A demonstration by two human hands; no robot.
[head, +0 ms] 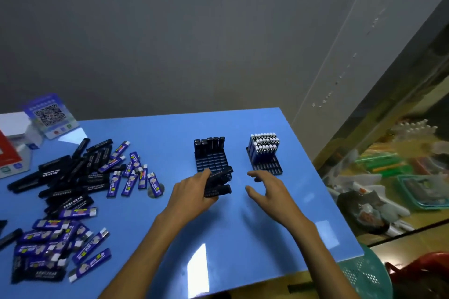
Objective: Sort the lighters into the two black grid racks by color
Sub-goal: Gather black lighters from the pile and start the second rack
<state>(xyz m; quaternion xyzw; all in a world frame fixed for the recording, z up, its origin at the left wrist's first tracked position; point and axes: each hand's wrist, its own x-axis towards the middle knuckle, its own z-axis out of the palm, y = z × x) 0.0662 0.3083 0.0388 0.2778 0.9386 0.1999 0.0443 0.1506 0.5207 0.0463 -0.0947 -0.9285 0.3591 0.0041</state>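
While the left hand (194, 192) grips a bundle of black lighters (218, 181) just before the half-filled left rack (211, 161) and the right hand (266, 188) hovers spread and empty, a loose bundle could spill onto the table (243, 238) or jam slots.

Blue desk (218, 238) — two black grid racks (211, 160), one with black lighters (211, 144), the other with blue, white-capped lighters (263, 147); loose pile (73, 189) mixes both colours.
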